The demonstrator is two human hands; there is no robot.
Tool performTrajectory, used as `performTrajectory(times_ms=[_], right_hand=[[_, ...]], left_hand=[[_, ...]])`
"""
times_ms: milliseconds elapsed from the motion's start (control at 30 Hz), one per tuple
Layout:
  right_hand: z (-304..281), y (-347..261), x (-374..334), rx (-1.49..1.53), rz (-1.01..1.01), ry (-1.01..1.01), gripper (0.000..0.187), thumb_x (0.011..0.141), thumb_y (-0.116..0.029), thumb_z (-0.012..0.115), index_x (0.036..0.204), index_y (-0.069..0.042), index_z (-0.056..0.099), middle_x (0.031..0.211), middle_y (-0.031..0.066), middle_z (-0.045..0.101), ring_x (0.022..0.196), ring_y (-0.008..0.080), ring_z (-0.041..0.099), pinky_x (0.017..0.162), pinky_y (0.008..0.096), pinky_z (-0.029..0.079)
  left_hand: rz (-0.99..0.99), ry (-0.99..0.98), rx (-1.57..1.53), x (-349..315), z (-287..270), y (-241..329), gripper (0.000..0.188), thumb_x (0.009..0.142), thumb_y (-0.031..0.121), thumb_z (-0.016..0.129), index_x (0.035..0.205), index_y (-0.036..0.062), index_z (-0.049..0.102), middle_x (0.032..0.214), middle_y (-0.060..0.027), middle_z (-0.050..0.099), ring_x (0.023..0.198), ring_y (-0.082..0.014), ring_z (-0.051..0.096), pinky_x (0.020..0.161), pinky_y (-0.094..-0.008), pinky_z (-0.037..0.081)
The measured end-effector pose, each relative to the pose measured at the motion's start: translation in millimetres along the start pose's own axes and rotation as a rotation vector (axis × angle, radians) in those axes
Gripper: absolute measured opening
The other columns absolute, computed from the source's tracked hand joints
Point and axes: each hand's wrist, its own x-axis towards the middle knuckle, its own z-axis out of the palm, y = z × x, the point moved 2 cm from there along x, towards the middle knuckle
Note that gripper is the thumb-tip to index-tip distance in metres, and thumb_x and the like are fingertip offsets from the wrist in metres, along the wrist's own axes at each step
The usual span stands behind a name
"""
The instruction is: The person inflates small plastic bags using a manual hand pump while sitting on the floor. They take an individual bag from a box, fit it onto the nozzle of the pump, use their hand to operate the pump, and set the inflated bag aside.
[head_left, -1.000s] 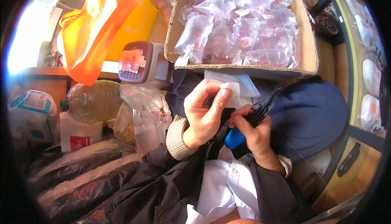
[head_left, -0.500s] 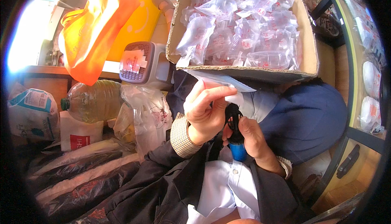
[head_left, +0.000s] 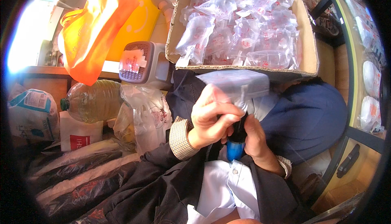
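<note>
- Shelf (head_left: 364,138) right of the cardboard box (head_left: 308,48).
- Box's near side: my left grip (head_left: 214,120) pinches a clear bag (head_left: 244,81), right grip (head_left: 255,140) wraps a blue-black tool (head_left: 235,150).
- Partway, I'd guess: packs (head_left: 220,8) inside, this bag's not.

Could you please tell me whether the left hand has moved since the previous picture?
Yes: the left hand has moved rightward and slightly down the picture, away from the cardboard box.
</note>
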Motion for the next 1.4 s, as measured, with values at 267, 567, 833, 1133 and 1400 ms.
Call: performTrajectory(times_ms=[267, 567, 833, 1133, 1400], right_hand=[[-3, 14, 2, -0.215, -0.063, 0.103, 0.045, 0.100, -0.038, 0.041, 0.121, 0.001, 0.048, 0.109, 0.0052, 0.055, 0.097, 0.0107, 0.052, 0.085, 0.0264, 0.042], [-10, -40, -5, -0.100, -0.268, 0.340, 0.059, 0.085, -0.045, 0.062, 0.119, 0.003, 0.055, 0.103, 0.0153, 0.064, 0.093, 0.0201, 0.060, 0.088, 0.0354, 0.046], [-25, -96, -30, -0.140, -1.113, 0.455, 0.031, 0.095, -0.035, 0.051, 0.107, -0.007, 0.058, 0.112, 0.0146, 0.059, 0.107, 0.0273, 0.056, 0.100, 0.0486, 0.041], [22, -2, 9, -0.267, 0.151, 0.069, 0.044, 0.086, -0.042, 0.067, 0.104, -0.003, 0.055, 0.070, 0.0013, 0.060, 0.058, 0.0104, 0.058, 0.055, 0.0241, 0.048], [24, 10, 1, -0.127, 0.287, -0.019, 0.038, 0.087, -0.040, 0.066, 0.094, -0.005, 0.054, 0.068, 0.0018, 0.057, 0.054, 0.0087, 0.056, 0.051, 0.0233, 0.047]], left_hand=[[-0.452, 0.101, -0.435, 14, 23, 4, 0.027, 0.098, 0.017, 0.048, 0.083, -0.0019, 0.061, 0.080, -0.0046, 0.063, 0.075, -0.0123, 0.057, 0.072, -0.0245, 0.046], [-0.329, -0.276, -0.185, 1, 39, 5, 0.023, 0.098, 0.017, 0.047, 0.089, -0.0002, 0.059, 0.070, -0.0077, 0.060, 0.065, -0.0161, 0.059, 0.063, -0.0274, 0.048], [-0.370, -0.191, -0.297, 1, 41, -13, 0.020, 0.098, 0.016, 0.044, 0.087, 0.0017, 0.052, 0.059, -0.0065, 0.057, 0.047, -0.0153, 0.056, 0.045, -0.0277, 0.045], [-0.358, 0.309, -0.475, 37, -16, -3, 0.032, 0.100, 0.033, 0.032, 0.086, 0.0069, 0.044, 0.057, -0.0010, 0.040, 0.046, -0.0121, 0.036, 0.042, -0.0245, 0.033], [-0.331, 0.461, -0.821, 73, -75, -7, 0.029, 0.100, 0.035, 0.032, 0.080, 0.0172, 0.041, 0.058, 0.0064, 0.029, 0.044, -0.0071, 0.029, 0.038, -0.0249, 0.026]])
